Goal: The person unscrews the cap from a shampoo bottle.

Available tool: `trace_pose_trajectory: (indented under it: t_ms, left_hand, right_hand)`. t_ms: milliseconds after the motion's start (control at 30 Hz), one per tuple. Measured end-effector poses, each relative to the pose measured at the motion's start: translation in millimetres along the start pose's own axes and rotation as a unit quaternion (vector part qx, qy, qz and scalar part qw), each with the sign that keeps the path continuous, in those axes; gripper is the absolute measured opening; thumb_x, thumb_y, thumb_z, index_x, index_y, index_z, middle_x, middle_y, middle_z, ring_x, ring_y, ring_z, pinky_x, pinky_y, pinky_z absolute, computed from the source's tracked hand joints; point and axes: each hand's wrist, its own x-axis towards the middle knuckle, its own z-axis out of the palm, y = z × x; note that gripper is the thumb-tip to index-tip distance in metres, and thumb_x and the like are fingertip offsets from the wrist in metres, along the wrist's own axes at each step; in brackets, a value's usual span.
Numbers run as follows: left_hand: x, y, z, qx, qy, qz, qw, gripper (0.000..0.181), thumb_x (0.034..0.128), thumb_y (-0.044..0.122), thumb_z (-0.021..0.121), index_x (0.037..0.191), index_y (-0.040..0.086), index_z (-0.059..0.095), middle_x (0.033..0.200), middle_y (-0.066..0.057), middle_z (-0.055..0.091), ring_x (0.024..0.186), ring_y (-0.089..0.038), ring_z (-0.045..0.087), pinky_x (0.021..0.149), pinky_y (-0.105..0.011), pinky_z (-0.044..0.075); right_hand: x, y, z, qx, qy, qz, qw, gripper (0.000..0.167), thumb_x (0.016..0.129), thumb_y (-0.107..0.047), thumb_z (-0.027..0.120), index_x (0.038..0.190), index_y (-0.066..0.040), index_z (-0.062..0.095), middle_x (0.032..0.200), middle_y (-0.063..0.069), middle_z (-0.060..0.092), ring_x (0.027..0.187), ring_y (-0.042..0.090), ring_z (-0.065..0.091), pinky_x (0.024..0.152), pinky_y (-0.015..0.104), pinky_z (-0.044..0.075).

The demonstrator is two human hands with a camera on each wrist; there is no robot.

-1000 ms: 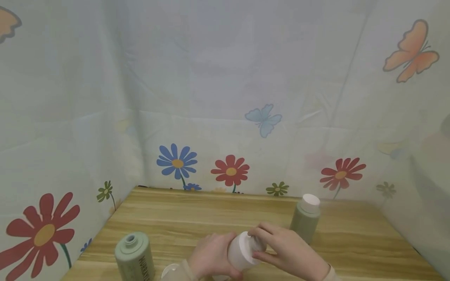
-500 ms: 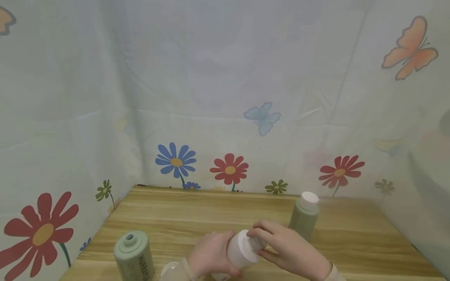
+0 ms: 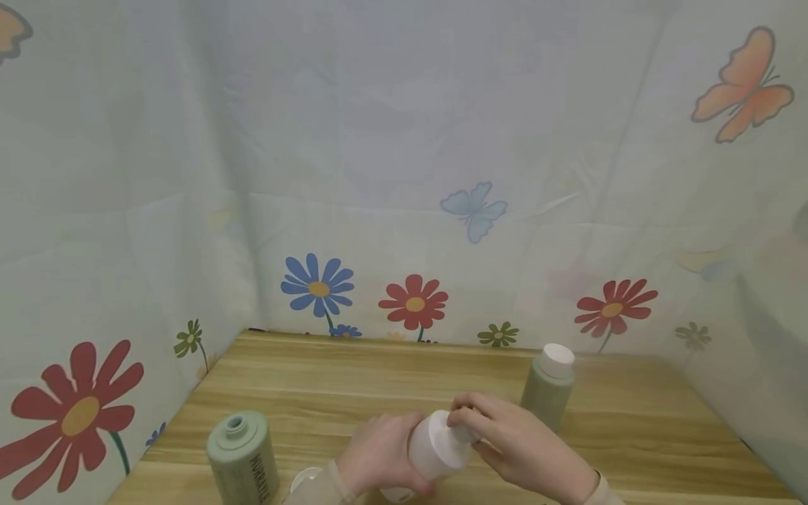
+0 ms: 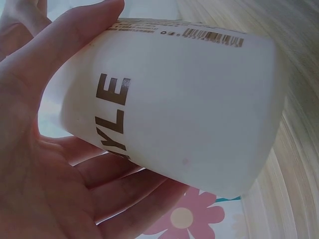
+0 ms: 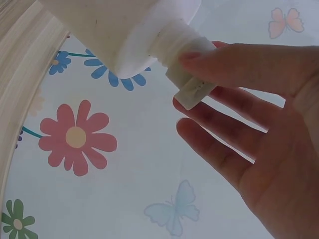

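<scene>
A white bottle [image 3: 435, 445] is tilted above the table, its neck pointing right. My left hand [image 3: 381, 449] grips its body, thumb on one side and fingers curled underneath. Dark lettering and a barcode show on the bottle in the left wrist view. At the neck, my right hand [image 3: 527, 445] pinches a small white cap [image 5: 192, 92] between thumb and fingers. Screw threads of the neck are exposed beside that cap in the right wrist view. Two of the right hand's fingers extend past the cap there.
An uncapped green bottle [image 3: 243, 456] stands at front left. Another green bottle [image 3: 548, 393] with a white lid stands at right, behind my right hand. A round white item [image 3: 306, 478] lies by the left sleeve, partly hidden. The wooden table [image 3: 379, 372] meets a flower-printed curtain [image 3: 353, 140].
The right hand's fingers have shifted and curled a little further round the cap. The white bottle has barely moved, still in the left hand.
</scene>
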Motion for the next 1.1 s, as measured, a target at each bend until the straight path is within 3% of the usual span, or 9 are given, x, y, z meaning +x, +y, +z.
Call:
trace_pose_trajectory:
  t_ms: [400, 600, 767, 900, 1100]
  left_hand:
    - [-0.7, 1.1, 0.0, 0.015, 0.036, 0.024, 0.999, 0.062, 0.0523, 0.042, 0.089, 0.104, 0.018, 0.064, 0.085, 0.01, 0.067, 0.069, 0.0, 0.055, 0.06, -0.022, 0.045]
    - [1.3, -3.6, 1.1, -0.031, 0.02, 0.024, 0.999, 0.058, 0.0536, 0.041, 0.09, 0.101, 0.02, 0.064, 0.086, 0.012, 0.066, 0.07, 0.001, 0.055, 0.062, -0.022, 0.045]
    - [3.9, -8.7, 7.6, -0.103, 0.007, 0.036, 0.994, 0.057, 0.0564, 0.035, 0.091, 0.104, 0.023, 0.064, 0.091, 0.014, 0.066, 0.076, 0.002, 0.056, 0.067, -0.022, 0.047]
    - [5.8, -10.7, 12.1, -0.153, 0.006, 0.04, 0.9874, 0.061, 0.0567, 0.03, 0.092, 0.11, 0.024, 0.063, 0.097, 0.014, 0.067, 0.082, 0.0, 0.057, 0.072, -0.023, 0.047]
    - [6.8, -15.4, 11.1, -0.174, 0.02, 0.034, 0.9839, 0.066, 0.0549, 0.022, 0.093, 0.113, 0.02, 0.062, 0.101, 0.009, 0.068, 0.088, -0.004, 0.058, 0.077, -0.026, 0.046]
  right_hand:
    - [-3.3, 4, -7, 0.035, 0.023, 0.042, 0.9982, 0.057, 0.064, 0.002, 0.084, 0.112, -0.013, 0.057, 0.112, -0.005, 0.056, 0.094, 0.009, 0.059, 0.081, 0.015, 0.052]
    - [-6.3, 13, -5, 0.077, 0.022, 0.058, 0.9951, 0.057, 0.068, 0.0, 0.083, 0.117, -0.016, 0.057, 0.116, -0.003, 0.056, 0.097, 0.01, 0.059, 0.079, 0.025, 0.056]
    - [-10.6, 27, 3, 0.119, 0.036, 0.071, 0.9896, 0.052, 0.069, -0.005, 0.084, 0.115, -0.018, 0.062, 0.113, -0.005, 0.062, 0.1, 0.011, 0.061, 0.082, 0.029, 0.056]
    - [-16.8, 38, 7, 0.15, 0.038, 0.093, 0.9837, 0.05, 0.07, -0.004, 0.083, 0.113, -0.019, 0.063, 0.11, -0.004, 0.067, 0.099, 0.009, 0.062, 0.08, 0.026, 0.054]
    - [-23.6, 51, 11, 0.223, 0.026, 0.098, 0.9694, 0.048, 0.07, 0.005, 0.079, 0.11, -0.015, 0.06, 0.103, 0.001, 0.066, 0.089, 0.006, 0.06, 0.071, 0.023, 0.051]
